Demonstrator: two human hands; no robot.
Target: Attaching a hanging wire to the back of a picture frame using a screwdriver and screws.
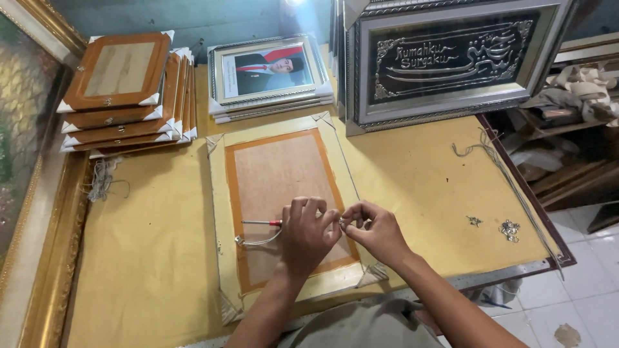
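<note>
A picture frame (pixel 219 212) lies face down on the yellow table, its brown backing board (pixel 277 171) edged with orange tape. My left hand (pixel 307 233) rests on the backing and grips a red-handled screwdriver (pixel 261 222), whose metal shaft points left. A thin wire (pixel 258 242) curves from a small metal hanger on the frame's left rail toward that hand. My right hand (pixel 377 231) is beside it, fingertips pinched on a small metal hanger piece (pixel 342 222) near the frame's right rail.
A stack of face-down frames (pixel 122 90) sits at the back left, a stack with a portrait photo (pixel 267 74) behind the work. A large silver-framed calligraphy panel (pixel 445 58) leans at the back right. Loose metal hangers (pixel 509 229) and string (pixel 490 151) lie at the right.
</note>
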